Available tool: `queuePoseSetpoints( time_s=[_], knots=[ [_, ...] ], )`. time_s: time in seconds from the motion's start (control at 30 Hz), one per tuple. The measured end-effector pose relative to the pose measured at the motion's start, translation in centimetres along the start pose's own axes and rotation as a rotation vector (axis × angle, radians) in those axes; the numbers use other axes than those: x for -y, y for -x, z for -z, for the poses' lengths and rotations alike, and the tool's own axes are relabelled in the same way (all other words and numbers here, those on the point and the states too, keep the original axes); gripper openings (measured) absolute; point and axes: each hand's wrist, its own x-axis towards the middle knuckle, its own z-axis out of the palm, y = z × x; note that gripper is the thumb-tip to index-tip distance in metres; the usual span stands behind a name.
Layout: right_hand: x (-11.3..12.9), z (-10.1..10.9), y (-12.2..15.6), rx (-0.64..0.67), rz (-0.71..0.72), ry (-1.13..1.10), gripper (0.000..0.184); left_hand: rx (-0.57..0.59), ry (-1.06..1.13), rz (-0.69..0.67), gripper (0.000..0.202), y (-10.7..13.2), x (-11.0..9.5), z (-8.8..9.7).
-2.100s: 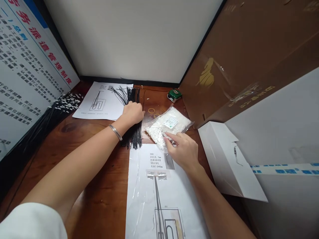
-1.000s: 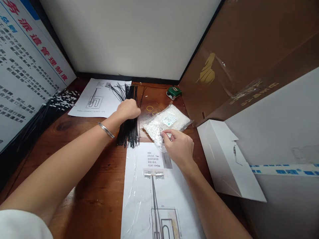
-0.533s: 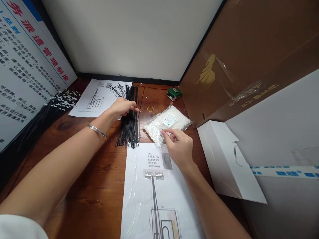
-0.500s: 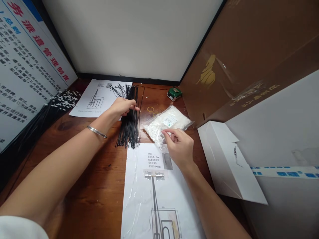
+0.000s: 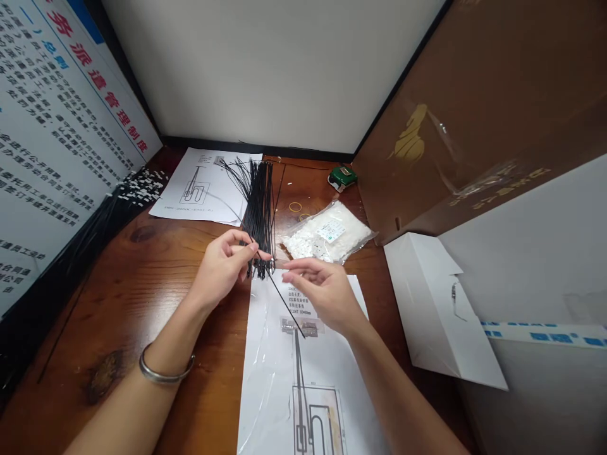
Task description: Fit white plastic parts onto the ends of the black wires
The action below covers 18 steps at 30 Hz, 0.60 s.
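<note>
My left hand [image 5: 227, 260] pinches a thin black wire [image 5: 287, 306], whose free end slants down to the right over a printed drawing [image 5: 265, 385]. Close by on the right, my right hand [image 5: 320, 287] has its thumb and fingertips drawn together near the wire; whatever they hold is too small to make out. Beyond both hands lies a bundle of black wires [image 5: 260, 202], partly behind my left fingers. A clear bag of small white plastic pieces [image 5: 327, 230] rests just past my right hand, with pieces gathered toward its left end.
Another printed sheet [image 5: 183, 196] lies at the back left. Black wires with white ends [image 5: 142, 188] are heaped along the left board. A green tape measure [image 5: 342, 177] and yellow rubber bands [image 5: 294, 207] sit at the back. On the right stand a brown carton [image 5: 474, 95] and a folded white box [image 5: 427, 303].
My left hand has come back from the bundle toward me with one wire. My right hand has drawn away from the bag, and the hands are now close together.
</note>
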Motion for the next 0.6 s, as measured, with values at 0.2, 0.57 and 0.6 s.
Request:
queuePoseSetpoints(
  time_s=[0.2, 0.57, 0.6],
  knots=[
    [1.3, -2.9, 2.1, 0.087, -0.229, -0.128, 0.041, -0.026, 0.0, -0.014, 0.027, 1.4, 1.6, -0.2],
    [-0.2, -3.4, 3.7, -0.108, -0.184, 0.127, 0.018, 0.081, 0.041, 0.052, 0.028, 2.4, 2.4, 0.1],
    [-0.1, -3.2, 3.7, -0.066, -0.208, 0.116, 0.017, 0.085, 0.055, 0.06, 0.028, 2.5, 2.5, 0.1]
  ],
)
